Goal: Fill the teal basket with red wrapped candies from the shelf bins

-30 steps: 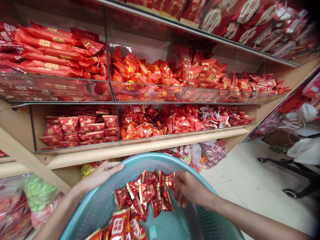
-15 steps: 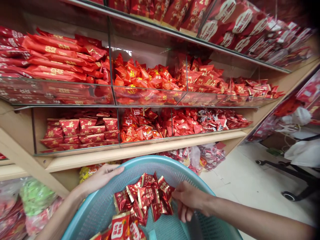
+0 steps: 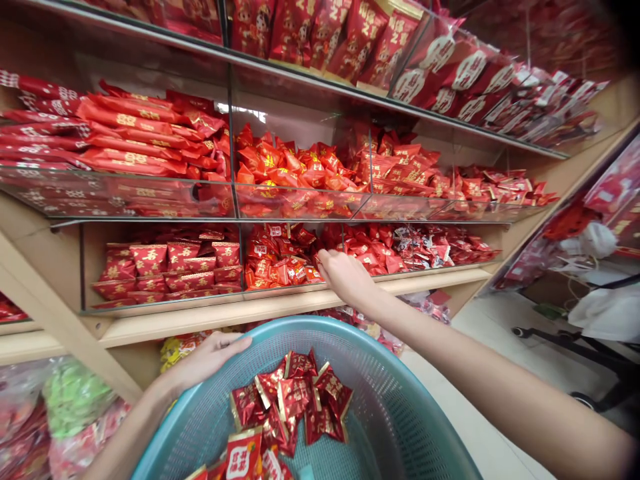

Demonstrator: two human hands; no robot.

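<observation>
A teal plastic basket (image 3: 320, 327) with fine perforations is in front of me. My left hand (image 3: 213, 357) grips its rim at the left, thumb lying along the edge. Inside, a heap of shiny dark red packets with gold edges (image 3: 295, 397) sits near the middle. Brighter red packets with white labels (image 3: 243, 460) lie closer to me. My right hand (image 3: 347, 277) reaches past the basket to the front of the lower shelf, beside small red packets (image 3: 285, 263). Its fingers are curled together; the fingertips are partly hidden, and what they hold I cannot make out.
Clear panels (image 3: 233, 193) divide the shelves, which hold many red packets. A wooden ledge (image 3: 175, 320) runs below the lower shelf. Bagged goods (image 3: 75, 393) are at lower left. At right, a wheeled black base (image 3: 565, 353) stands on the tiled floor.
My right hand has left the packets in the basket and moved up and forward to the lower shelf. My left hand stays on the rim. The view has shifted slightly.
</observation>
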